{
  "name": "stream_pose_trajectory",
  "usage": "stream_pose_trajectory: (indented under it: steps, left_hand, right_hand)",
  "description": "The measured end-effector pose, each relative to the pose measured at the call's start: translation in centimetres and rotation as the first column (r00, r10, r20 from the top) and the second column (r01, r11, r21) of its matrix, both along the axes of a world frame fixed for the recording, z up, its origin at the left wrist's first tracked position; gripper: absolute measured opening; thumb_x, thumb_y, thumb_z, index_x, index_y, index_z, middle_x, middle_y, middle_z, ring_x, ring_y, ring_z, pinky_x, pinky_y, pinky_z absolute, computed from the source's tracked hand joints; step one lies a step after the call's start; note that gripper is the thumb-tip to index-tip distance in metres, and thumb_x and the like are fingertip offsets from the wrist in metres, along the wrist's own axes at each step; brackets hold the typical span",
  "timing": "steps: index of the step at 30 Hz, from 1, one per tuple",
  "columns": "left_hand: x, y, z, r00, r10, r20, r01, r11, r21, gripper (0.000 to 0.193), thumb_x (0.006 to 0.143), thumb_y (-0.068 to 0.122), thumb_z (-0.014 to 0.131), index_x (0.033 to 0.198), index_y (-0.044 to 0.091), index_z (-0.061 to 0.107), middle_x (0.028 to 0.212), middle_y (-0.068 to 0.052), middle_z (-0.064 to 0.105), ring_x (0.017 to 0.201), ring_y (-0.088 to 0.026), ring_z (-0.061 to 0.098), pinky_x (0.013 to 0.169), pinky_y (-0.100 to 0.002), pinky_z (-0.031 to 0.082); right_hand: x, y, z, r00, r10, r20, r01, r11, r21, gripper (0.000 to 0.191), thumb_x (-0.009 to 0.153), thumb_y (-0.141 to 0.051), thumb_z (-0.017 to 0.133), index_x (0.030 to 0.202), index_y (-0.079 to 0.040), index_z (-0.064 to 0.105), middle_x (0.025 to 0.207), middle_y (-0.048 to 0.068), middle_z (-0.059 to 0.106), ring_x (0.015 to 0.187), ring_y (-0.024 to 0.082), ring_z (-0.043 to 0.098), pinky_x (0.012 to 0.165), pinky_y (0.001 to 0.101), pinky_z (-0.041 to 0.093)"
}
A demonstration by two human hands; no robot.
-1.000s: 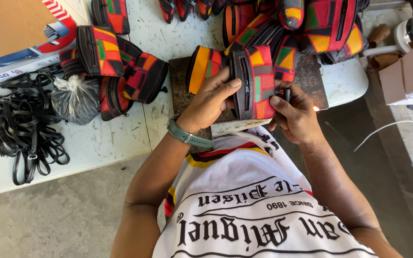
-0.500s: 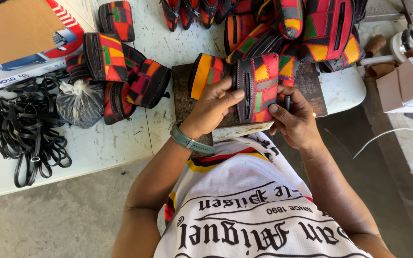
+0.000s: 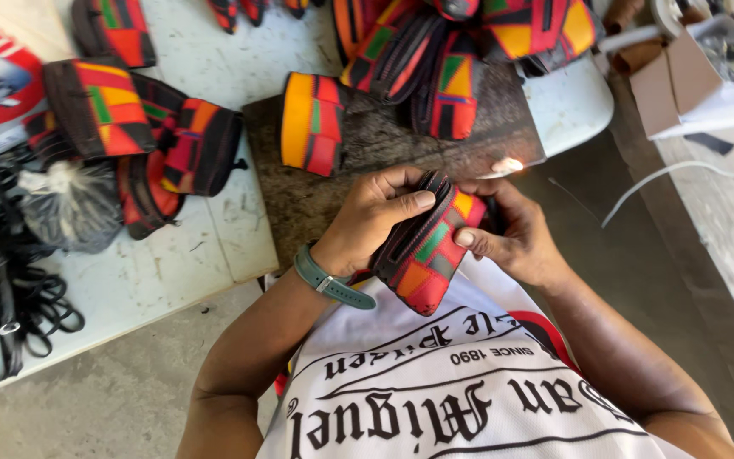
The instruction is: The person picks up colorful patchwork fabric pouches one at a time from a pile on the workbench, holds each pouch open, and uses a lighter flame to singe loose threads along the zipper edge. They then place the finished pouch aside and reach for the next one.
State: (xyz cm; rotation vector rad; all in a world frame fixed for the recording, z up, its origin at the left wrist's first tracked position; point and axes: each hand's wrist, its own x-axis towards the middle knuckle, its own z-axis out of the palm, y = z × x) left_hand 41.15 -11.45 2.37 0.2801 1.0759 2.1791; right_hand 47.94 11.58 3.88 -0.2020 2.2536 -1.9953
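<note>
I hold a small pouch (image 3: pixel 422 255) of red, green, orange and black patterned cloth with a black zip, close to my chest. My left hand (image 3: pixel 375 217), with a green wristwatch on its wrist, grips the pouch's left side, thumb across the zip edge. On the pouch's right end my right hand (image 3: pixel 511 234) pinches the cloth and also holds a small dark object that I cannot make out. Below the pouch lies a dark worn board (image 3: pixel 384 144) on the white table (image 3: pixel 172 263).
Several matching patterned pouches lie about: a pile (image 3: pixel 452 51) at the back, one (image 3: pixel 312 123) on the board, several (image 3: pixel 138 136) at the left. A clear plastic bag (image 3: pixel 70 204) and black straps (image 3: pixel 2 289) lie far left. Cardboard boxes (image 3: pixel 677 76) stand at right.
I have lifted the pouch off the board and drawn it toward my chest. Both hands have come nearer with it, and the view has closed in.
</note>
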Motion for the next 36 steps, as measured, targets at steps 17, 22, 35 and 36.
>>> stream_pose_trajectory:
  steps: [17,22,35,36]
  left_hand:
    - [1.3,9.1,-6.9,0.984,0.066,0.166,-0.034,0.981,-0.189,0.015,0.097,0.005,0.063,0.105,-0.001,0.074,0.093,-0.003,0.075,0.079,-0.007,0.068,0.072,-0.024,0.057]
    - [0.9,10.0,-6.5,0.981,0.056,0.187,-0.015,0.977,-0.214,0.015,0.097,0.006,0.063,0.105,0.0,0.074,0.091,-0.004,0.074,0.077,-0.007,0.068,0.071,-0.024,0.057]
    - [0.4,10.6,-7.3,0.976,0.081,0.202,-0.044,0.982,-0.181,0.011,0.096,0.004,0.063,0.103,0.001,0.071,0.09,-0.004,0.072,0.076,-0.007,0.066,0.07,-0.025,0.057]
    - [0.4,10.6,-7.3,0.975,0.075,0.207,-0.037,0.983,-0.18,0.01,0.096,0.004,0.063,0.102,0.001,0.07,0.09,-0.004,0.072,0.076,-0.008,0.066,0.07,-0.025,0.057]
  right_hand:
    - [2.8,2.5,-8.6,0.882,-0.267,0.389,0.452,0.713,-0.536,0.032,0.096,-0.012,0.073,0.12,-0.004,0.053,0.109,0.01,0.066,0.092,0.013,0.067,0.079,0.0287,0.06]
    - [2.6,3.2,-9.2,0.876,-0.293,0.384,0.469,0.703,-0.534,0.032,0.096,-0.011,0.073,0.119,-0.003,0.053,0.109,0.01,0.066,0.093,0.013,0.067,0.082,0.0303,0.06]
    - [1.8,3.3,-9.3,0.886,-0.294,0.359,0.459,0.671,-0.583,0.032,0.095,-0.008,0.073,0.118,-0.003,0.051,0.112,0.011,0.064,0.097,0.015,0.066,0.086,0.0333,0.06]
    - [1.7,3.2,-9.3,0.884,-0.297,0.362,0.463,0.667,-0.584,0.032,0.095,-0.008,0.073,0.118,-0.003,0.051,0.112,0.011,0.064,0.097,0.015,0.066,0.087,0.0334,0.06]
